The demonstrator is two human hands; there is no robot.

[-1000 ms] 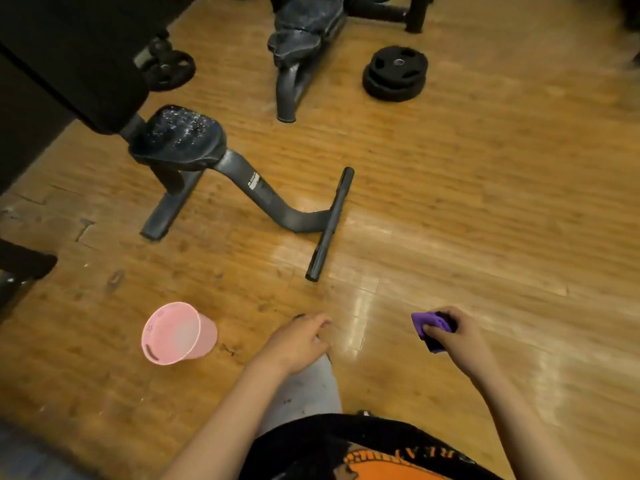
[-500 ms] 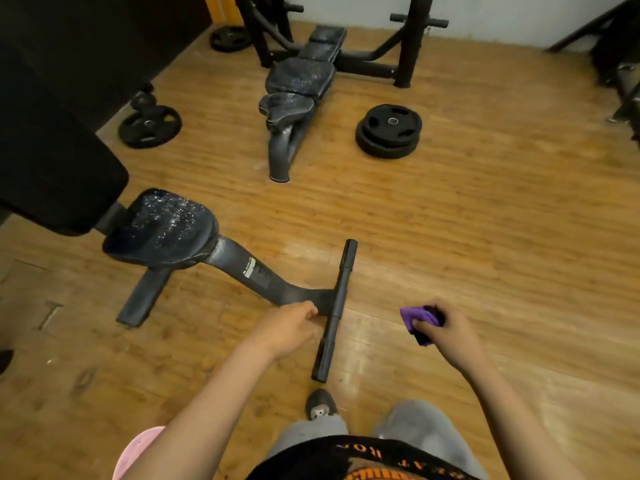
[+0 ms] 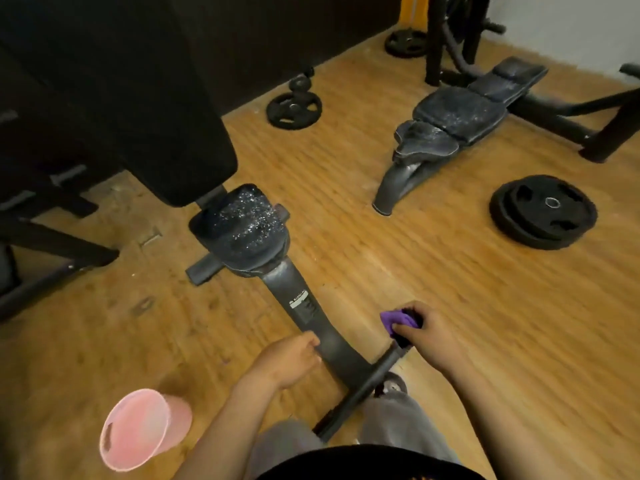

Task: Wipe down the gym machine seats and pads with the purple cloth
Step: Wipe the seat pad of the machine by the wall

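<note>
Right now the right hand (image 3: pixel 429 332) has its fingers clamped on the bunched purple cloth (image 3: pixel 398 318), over the bench's floor bar (image 3: pixel 367 382). The left hand (image 3: pixel 287 362) hangs loosely curled, holding nothing. A dusty seat (image 3: pixel 242 226) lies ahead of both hands.

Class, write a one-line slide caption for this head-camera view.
The right hand grips the purple cloth; the left hand hangs beside the frame of a speckled bench seat.

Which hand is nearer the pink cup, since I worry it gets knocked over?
Left. The left hand is up-right of the pink cup; the right hand, holding the purple cloth, is farther right.
</note>
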